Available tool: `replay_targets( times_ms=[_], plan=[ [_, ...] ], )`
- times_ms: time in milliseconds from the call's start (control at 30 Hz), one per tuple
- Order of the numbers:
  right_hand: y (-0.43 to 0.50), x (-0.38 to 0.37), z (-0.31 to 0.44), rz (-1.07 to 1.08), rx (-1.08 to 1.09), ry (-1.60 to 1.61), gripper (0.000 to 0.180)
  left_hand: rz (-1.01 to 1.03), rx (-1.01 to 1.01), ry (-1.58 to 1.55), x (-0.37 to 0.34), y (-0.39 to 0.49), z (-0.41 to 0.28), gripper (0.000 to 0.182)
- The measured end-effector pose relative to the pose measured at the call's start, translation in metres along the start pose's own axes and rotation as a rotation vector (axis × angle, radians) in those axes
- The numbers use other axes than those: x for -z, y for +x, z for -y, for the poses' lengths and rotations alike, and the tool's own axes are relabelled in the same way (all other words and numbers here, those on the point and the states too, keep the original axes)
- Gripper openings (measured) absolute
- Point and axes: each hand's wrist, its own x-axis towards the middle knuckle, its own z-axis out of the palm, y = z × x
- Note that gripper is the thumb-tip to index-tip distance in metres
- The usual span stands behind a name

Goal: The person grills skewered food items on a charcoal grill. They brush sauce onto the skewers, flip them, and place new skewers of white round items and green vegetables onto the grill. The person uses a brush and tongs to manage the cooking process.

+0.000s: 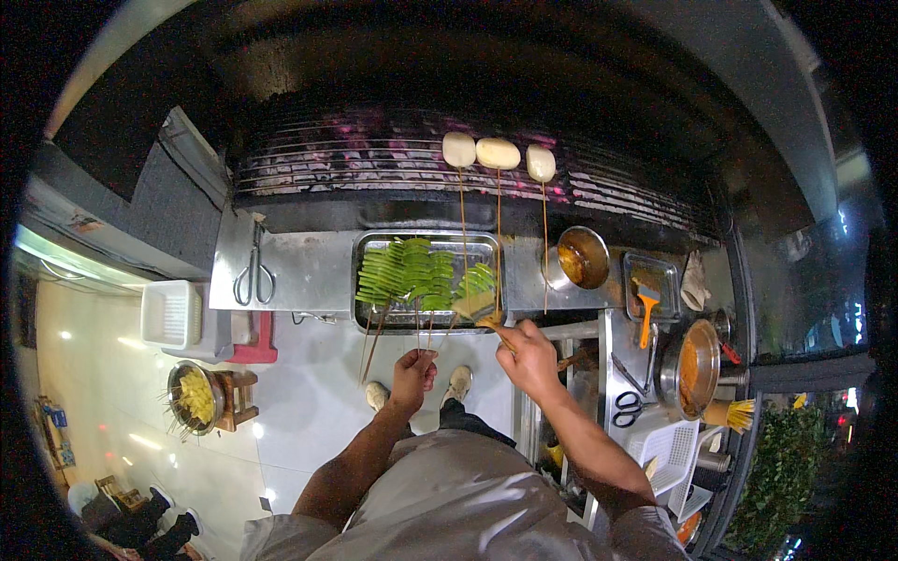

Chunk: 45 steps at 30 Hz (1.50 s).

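Note:
My left hand pinches the ends of several thin skewers. Their upper parts carry green vegetable pieces lying over a stainless steel tray. My right hand grips a wooden-handled basting brush. Its wide bristles are against or just above the lower end of the rightmost green skewer; which, I cannot tell. Beyond the tray, three pale bun-like pieces rest on the charcoal grill, each on a long stick. Two of those sticks cross over the tray's right side.
Scissors lie on the steel counter at left. A metal pot and an orange-handled brush are at right, near a sauce bowl and black-handled scissors. A bowl of skewered yellow pieces stands on a wooden stool.

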Motion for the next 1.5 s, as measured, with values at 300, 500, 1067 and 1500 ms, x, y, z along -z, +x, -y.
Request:
replay_targets(
  times_ms=[300,500,1067,1500],
  plan=[
    [0.004,-0.006,0.003,-0.002,-0.034,0.01,0.027,0.025,-0.018,-0.044,0.002,0.004,-0.008,0.015],
    [0.011,-0.018,-0.004,-0.079,-0.07,0.051,0.027,0.0,-0.015,-0.069,0.007,0.008,-0.014,0.021],
    [0.009,-0.035,0.003,-0.114,-0.191,0.021,0.027,0.055,-0.062,0.013,0.013,0.017,-0.009,0.022],
    [-0.004,-0.032,0.008,-0.145,-0.19,0.074,0.03,0.013,-0.048,0.097,0.008,0.017,-0.014,0.019]
  ],
)
